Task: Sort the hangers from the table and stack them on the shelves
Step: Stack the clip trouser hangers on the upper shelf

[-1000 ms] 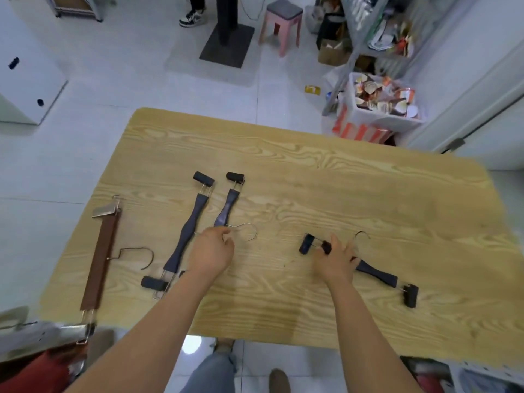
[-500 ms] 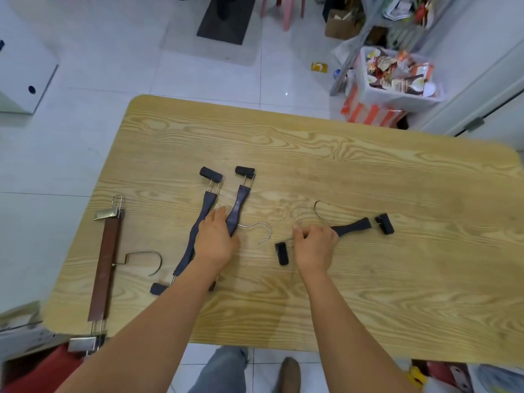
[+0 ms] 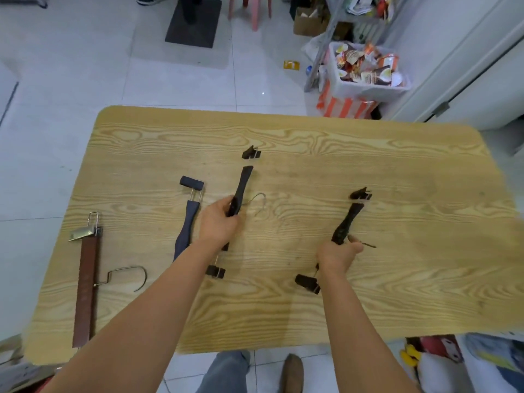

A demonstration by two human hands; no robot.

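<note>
Left hand (image 3: 219, 222) closed around black hanger (image 3: 241, 188) at frame centre; right hand (image 3: 337, 255) clenched on second black hanger (image 3: 347, 222), lower right. Navy hanger (image 3: 188, 219) and brown hanger (image 3: 86, 282) flat on tabletop (image 3: 397, 180), left.

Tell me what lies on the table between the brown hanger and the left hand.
In the head view, one dark hanger lies flat between the brown hanger and the left hand, ungripped. The brown hanger's hook curls toward it; otherwise bare table.
</note>
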